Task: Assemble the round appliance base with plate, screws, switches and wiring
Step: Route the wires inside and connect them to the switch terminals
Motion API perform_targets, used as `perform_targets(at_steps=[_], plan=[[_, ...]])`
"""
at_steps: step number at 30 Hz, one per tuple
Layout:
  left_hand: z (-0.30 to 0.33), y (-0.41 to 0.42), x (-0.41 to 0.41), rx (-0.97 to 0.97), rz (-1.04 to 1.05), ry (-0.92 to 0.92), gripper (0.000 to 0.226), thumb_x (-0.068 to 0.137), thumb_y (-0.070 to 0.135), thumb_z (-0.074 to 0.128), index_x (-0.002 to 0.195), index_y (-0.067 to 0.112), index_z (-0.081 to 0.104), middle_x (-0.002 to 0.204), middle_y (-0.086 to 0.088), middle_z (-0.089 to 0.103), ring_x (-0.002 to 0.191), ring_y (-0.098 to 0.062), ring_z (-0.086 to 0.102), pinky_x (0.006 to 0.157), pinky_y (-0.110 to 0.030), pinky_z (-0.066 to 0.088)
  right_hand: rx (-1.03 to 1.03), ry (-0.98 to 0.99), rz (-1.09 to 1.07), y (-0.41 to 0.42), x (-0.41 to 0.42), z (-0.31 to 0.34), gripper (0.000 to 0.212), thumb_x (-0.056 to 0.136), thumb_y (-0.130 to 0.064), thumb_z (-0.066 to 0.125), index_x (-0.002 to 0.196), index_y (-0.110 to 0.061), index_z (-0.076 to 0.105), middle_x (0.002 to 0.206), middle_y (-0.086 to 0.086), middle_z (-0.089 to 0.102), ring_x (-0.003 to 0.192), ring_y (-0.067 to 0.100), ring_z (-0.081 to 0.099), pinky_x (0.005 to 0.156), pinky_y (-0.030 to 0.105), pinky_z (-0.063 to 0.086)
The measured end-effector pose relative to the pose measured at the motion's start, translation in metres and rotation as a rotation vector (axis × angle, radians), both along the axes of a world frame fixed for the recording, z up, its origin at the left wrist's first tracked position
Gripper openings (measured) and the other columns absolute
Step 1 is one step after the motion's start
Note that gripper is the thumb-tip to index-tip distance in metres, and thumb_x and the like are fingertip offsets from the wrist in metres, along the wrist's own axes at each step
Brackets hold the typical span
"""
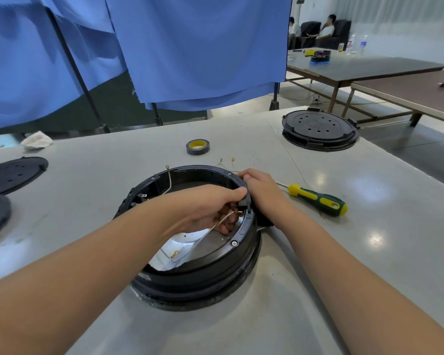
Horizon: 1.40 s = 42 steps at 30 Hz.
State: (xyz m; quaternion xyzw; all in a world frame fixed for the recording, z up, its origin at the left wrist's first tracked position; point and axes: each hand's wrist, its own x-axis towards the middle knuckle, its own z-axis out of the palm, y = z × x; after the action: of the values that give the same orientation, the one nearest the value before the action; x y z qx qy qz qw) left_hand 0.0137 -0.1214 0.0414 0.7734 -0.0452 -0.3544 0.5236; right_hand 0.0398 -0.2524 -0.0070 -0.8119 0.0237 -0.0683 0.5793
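A: Where is the round appliance base (198,272) to be found?

B: It is set on the grey tabletop (331,252), open side up, in the middle of the view. A shiny metal plate (174,249) is seen inside it, and a screw (234,243) is seated in the near right part of its rim.

A: How is the left hand (205,208) placed?

B: It is reached down inside the ring. Its thumb is laid over a small black part (246,201) at the right rim, and its fingers are curled below around pale wiring (215,226) with brass ring terminals.

A: And the right hand (260,190)?

B: It is pressed against the outside of the rim at the same spot, fingers bent over the edge. Whether anything is held in it cannot be told.

A: What else is laid out?

B: A yellow and green screwdriver (315,199) is lying just right of the right hand. A roll of black tape (198,146) is placed behind the base. Further loose wires (227,162) are draped over the far rim. A second black base (318,133) is stood at the far right, and black perforated discs (13,174) are laid at the left edge.
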Motion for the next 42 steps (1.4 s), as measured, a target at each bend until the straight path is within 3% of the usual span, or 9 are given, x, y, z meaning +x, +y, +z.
perform_targets(at_steps=[4, 9, 13, 17, 25, 28, 31, 34, 42], plan=[[-0.001, 0.009, 0.005, -0.077, -0.039, 0.074, 0.03, 0.101, 0.031, 0.046, 0.099, 0.004, 0.058, 0.069, -0.007, 0.052, 0.06, -0.014, 0.05, 0.062, -0.022, 0.047, -0.007, -0.008, -0.004, 0.001, 0.001, 0.0, 0.029, 0.094, -0.003, 0.037, 0.097, -0.006, 0.066, 0.102, 0.011, 0.065, 0.095, 0.021, 0.056, 0.085, 0.031, 0.044], [0.005, 0.011, 0.014, -0.072, 0.032, 0.187, 0.026, 0.095, 0.02, 0.059, 0.111, 0.001, 0.062, 0.108, -0.019, 0.062, 0.094, -0.027, 0.062, 0.09, -0.034, 0.054, -0.007, -0.011, -0.006, -0.001, 0.001, 0.0, 0.028, 0.094, -0.004, 0.038, 0.096, -0.007, 0.066, 0.099, 0.009, 0.064, 0.095, 0.021, 0.056, 0.085, 0.031, 0.044], [0.005, 0.01, 0.016, -0.007, 0.021, 0.221, 0.022, 0.092, 0.017, 0.062, 0.106, 0.0, 0.064, 0.104, -0.019, 0.066, 0.084, -0.023, 0.068, 0.08, -0.033, 0.058, -0.024, -0.023, -0.008, 0.001, 0.001, -0.001, 0.03, 0.096, -0.005, 0.037, 0.098, -0.006, 0.066, 0.1, 0.009, 0.064, 0.093, 0.018, 0.055, 0.079, 0.026, 0.041], [0.003, 0.009, 0.016, 0.026, 0.027, 0.238, 0.026, 0.091, 0.024, 0.064, 0.101, 0.0, 0.064, 0.083, -0.014, 0.071, 0.069, -0.02, 0.07, 0.074, -0.029, 0.059, -0.02, -0.022, -0.019, 0.001, 0.002, 0.0, 0.03, 0.095, -0.004, 0.037, 0.099, -0.002, 0.067, 0.099, 0.009, 0.064, 0.093, 0.018, 0.055, 0.081, 0.028, 0.041], [0.007, 0.007, 0.014, 0.109, 0.013, 0.169, 0.028, 0.092, 0.029, 0.062, 0.094, 0.002, 0.066, 0.077, -0.012, 0.072, 0.068, -0.02, 0.07, 0.077, -0.03, 0.058, -0.015, -0.02, -0.01, 0.001, 0.001, 0.001, 0.028, 0.095, -0.004, 0.038, 0.097, -0.005, 0.066, 0.094, 0.006, 0.062, 0.09, 0.018, 0.053, 0.076, 0.025, 0.038], [0.01, 0.009, 0.012, 0.1, 0.006, 0.17, 0.028, 0.092, 0.03, 0.062, 0.098, 0.002, 0.066, 0.077, -0.01, 0.072, 0.07, -0.019, 0.071, 0.078, -0.03, 0.058, 0.003, 0.004, 0.023, 0.0, -0.003, 0.004, 0.027, 0.098, -0.017, 0.039, 0.087, -0.01, 0.063, 0.086, 0.004, 0.06, 0.085, 0.018, 0.052, 0.071, 0.029, 0.039], [0.008, 0.01, 0.008, 0.104, -0.013, 0.119, 0.03, 0.094, 0.035, 0.061, 0.09, 0.006, 0.064, 0.068, -0.006, 0.072, 0.06, -0.016, 0.07, 0.065, -0.025, 0.06, -0.021, 0.06, 0.076, -0.001, -0.005, 0.006, 0.04, 0.099, -0.038, 0.038, 0.094, -0.008, 0.064, 0.094, 0.008, 0.063, 0.09, 0.021, 0.056, 0.079, 0.032, 0.041], [0.005, 0.017, 0.003, 0.091, -0.002, 0.044, 0.04, 0.096, 0.045, 0.054, 0.092, 0.006, 0.063, 0.064, -0.004, 0.071, 0.056, -0.014, 0.069, 0.056, -0.023, 0.058, -0.028, 0.024, 0.126, -0.001, -0.006, 0.007, 0.033, 0.1, -0.034, 0.04, 0.084, -0.011, 0.058, 0.087, 0.005, 0.058, 0.085, 0.018, 0.052, 0.072, 0.028, 0.039], [0.003, 0.034, -0.005, -0.07, 0.023, -0.193, 0.029, 0.09, 0.033, 0.066, 0.101, 0.006, 0.067, 0.079, -0.007, 0.074, 0.07, -0.018, 0.07, 0.068, -0.034, 0.062, -0.048, 0.08, 0.226, -0.006, -0.004, 0.006, 0.027, 0.087, -0.034, 0.049, 0.112, -0.027, 0.056, 0.115, 0.001, 0.059, 0.111, 0.019, 0.055, 0.1, 0.042, 0.042]])
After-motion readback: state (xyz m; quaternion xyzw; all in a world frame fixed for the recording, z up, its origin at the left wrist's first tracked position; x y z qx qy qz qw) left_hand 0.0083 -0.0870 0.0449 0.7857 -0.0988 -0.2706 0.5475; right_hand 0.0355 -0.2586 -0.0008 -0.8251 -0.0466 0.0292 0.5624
